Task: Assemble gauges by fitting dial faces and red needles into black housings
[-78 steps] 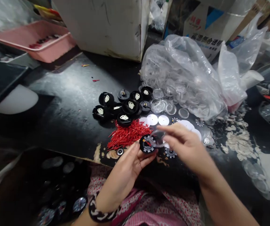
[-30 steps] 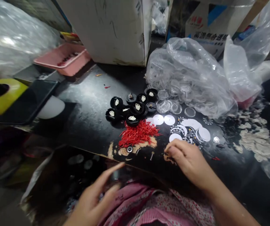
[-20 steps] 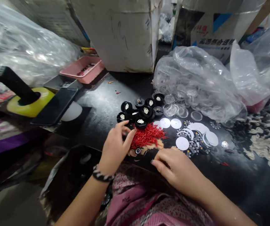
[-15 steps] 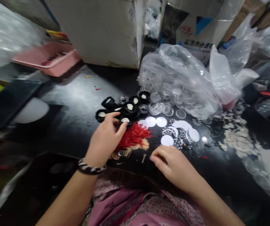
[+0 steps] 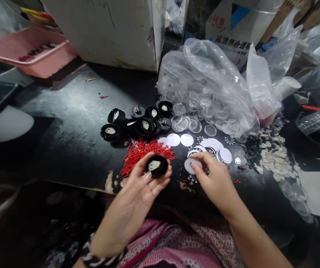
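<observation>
Left hand (image 5: pixel 137 191) grips a round black plastic cup (image 5: pixel 157 166), right hand (image 5: pixel 217 182) pinches a flat white disc (image 5: pixel 190 166) — likely the disc-picking step, next move seemingly calling for careful centring.

- Black round case (image 5: pixel 163 169): cupped in the left hand (image 5: pixel 144 186), its open side up and slightly tilted, a pale pierced plate (image 5: pixel 154 165) inside.
- White disc (image 5: pixel 189 166): thin, blank face up, edge between the right hand's (image 5: pixel 217 178) thumb and fingers, apart from the case.
</observation>
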Demonstrator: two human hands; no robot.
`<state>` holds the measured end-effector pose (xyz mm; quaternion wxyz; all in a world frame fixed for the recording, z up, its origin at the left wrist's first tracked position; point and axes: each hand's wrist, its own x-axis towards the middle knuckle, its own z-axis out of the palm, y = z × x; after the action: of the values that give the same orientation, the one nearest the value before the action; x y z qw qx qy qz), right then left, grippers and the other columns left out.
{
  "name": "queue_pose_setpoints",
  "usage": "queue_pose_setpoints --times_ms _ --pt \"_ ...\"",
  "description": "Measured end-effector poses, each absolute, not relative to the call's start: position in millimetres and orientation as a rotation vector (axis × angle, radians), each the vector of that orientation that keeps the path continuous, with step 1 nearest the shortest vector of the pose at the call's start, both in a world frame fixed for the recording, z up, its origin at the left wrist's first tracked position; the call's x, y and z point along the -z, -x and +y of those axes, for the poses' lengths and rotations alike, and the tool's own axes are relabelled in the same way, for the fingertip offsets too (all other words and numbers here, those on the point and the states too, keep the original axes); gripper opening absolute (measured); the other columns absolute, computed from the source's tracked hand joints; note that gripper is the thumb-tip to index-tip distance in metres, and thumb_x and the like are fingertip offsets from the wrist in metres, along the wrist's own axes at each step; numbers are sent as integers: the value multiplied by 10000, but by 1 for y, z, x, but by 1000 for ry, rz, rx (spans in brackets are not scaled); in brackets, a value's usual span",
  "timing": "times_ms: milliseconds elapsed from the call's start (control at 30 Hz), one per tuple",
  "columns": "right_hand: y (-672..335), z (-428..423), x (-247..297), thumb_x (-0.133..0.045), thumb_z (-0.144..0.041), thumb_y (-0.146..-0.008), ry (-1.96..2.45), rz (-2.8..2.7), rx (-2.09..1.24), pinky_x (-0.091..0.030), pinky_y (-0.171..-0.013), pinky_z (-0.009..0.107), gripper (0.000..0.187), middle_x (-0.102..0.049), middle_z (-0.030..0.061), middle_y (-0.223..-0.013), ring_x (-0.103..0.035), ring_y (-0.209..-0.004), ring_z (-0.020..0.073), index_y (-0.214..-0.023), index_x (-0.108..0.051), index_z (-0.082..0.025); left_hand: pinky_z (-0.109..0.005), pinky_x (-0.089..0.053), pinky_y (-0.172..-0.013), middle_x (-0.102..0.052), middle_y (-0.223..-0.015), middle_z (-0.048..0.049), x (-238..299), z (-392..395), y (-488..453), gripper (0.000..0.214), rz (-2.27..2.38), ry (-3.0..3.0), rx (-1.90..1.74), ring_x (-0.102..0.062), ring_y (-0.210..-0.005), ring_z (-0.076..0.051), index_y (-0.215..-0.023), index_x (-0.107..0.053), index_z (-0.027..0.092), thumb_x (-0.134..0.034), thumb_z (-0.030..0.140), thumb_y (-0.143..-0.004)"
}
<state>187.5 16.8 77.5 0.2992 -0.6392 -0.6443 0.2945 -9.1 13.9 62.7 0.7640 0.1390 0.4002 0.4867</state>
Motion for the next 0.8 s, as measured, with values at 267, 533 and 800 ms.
queue_pose_setpoints --times_ms 267,533,800 --pt "-177 9 -79 -643 -199 -840 1442 -1486 -1373 -536 -783 310 264 -676 36 -1001 -648 -875 161 -1104 -636 -207 -297 -576 -876 -720 -1130 -49 -52 6 -19 257 885 -206 -1031 -703 -1000 -179 -1117 -640 240 -586 396 -921" --pt "-173 14 -93 -632 -206 -874 1503 -1630 -878 -467 -700 275 71 -580 17 -845 -558 -781 143 -861 -701 -218 -310 -553 -943 -717 -1200 -47 -54 -2 -23 270 838 -220 -1005 -688 -1069 -193 -1155 -685 254 -627 342 -907" --pt "-166 16 -86 -605 -286 -880 1623 -1403 -1175 -465 -572 258 136 -588 -35 -675 -590 -589 124 -799 -525 -212 -267 -440 -1079 -620 -1366 36 -51 -10 -25 307 955 -470 -992 -502 -1327 -201 -1197 -683 347 -626 397 -899"
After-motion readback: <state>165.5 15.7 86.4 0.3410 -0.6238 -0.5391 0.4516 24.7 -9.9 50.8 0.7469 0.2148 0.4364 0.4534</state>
